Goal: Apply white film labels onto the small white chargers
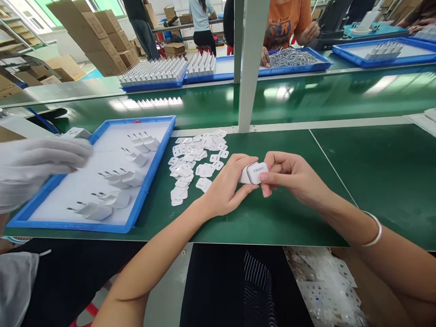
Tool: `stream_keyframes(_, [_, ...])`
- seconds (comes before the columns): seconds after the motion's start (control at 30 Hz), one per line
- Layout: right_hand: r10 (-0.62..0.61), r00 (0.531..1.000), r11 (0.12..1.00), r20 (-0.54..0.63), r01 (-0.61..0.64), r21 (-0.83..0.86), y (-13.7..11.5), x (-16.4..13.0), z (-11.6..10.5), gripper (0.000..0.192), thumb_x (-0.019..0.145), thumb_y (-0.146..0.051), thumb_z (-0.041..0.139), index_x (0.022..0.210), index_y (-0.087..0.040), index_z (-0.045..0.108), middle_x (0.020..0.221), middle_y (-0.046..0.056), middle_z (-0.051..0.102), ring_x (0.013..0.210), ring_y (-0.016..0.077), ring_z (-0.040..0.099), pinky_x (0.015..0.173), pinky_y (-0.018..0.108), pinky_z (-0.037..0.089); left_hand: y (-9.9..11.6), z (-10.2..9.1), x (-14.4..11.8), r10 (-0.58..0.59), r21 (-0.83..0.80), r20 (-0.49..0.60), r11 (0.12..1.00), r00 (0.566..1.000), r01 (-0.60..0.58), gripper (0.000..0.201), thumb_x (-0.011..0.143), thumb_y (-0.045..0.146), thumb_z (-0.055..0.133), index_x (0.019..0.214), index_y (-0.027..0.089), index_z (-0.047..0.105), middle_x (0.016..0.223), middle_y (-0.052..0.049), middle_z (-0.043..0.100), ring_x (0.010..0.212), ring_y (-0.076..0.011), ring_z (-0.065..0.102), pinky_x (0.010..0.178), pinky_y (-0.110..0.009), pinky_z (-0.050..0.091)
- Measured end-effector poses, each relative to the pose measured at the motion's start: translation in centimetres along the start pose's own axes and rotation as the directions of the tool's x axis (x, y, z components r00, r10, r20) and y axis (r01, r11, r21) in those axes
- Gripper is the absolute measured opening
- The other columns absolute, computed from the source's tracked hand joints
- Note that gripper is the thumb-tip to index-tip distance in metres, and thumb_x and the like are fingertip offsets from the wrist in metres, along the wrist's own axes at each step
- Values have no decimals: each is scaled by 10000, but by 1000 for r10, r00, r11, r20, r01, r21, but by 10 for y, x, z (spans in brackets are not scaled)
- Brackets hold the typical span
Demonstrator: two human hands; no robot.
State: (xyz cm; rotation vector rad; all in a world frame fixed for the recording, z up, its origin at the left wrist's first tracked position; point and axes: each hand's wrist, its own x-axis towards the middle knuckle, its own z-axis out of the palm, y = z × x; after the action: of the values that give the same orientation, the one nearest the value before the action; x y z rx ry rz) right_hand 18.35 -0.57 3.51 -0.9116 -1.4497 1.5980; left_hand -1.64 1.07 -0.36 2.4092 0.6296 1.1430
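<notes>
Close to the body, over the near edge of the green bench [272, 218], both hands meet around one small white charger [254, 172]. The left hand [226, 186] cups it from below and behind, fingers curled tight, while the right hand [289, 177] pinches its front face between thumb and fingertips, so the printed side faces up where the eyes can check it. A bangle [373, 229] sits on the right wrist.

Just beyond the left hand lies a loose heap of small white stickers [195, 161], within easy reach. Left of that, a blue tray [150, 181] holds several more chargers [117, 179] lying on their sides, prongs pointing left, spread apart rather than stacked. A gloved hand [37, 163] of another person hangs over the tray's far left corner.

Farther off, past the shiny belt [306, 100] and the white post [250, 63], more blue trays [153, 84] carry upright rows of chargers, and people work among cardboard boxes [98, 36].
</notes>
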Motion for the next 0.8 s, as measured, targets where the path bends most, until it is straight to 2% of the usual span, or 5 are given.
stream_keyframes(0.43, [5, 1000, 1000, -12, -5, 16, 3, 0, -1, 309, 779, -429, 814, 723, -210, 603, 555, 1, 679, 505, 130, 563, 527, 273, 391, -1, 0, 1, 22, -13, -5, 1000, 1000, -22, 415, 970, 269, 516, 1360, 229, 381, 1215, -119, 533, 1116, -249, 510, 905, -418, 477])
stream_keyframes(0.8, [-22, 997, 1000, -73, 23, 21, 2, -2, 7, 361, 759, -407, 836, 735, -220, 528, 553, -1, 689, 491, 132, 596, 531, 271, 497, -1, 1, 0, 21, 2, -5, 1000, 1000, -21, 410, 964, 263, 523, 1348, 209, 390, 1203, -126, 528, 1115, -249, 500, 913, -423, 474])
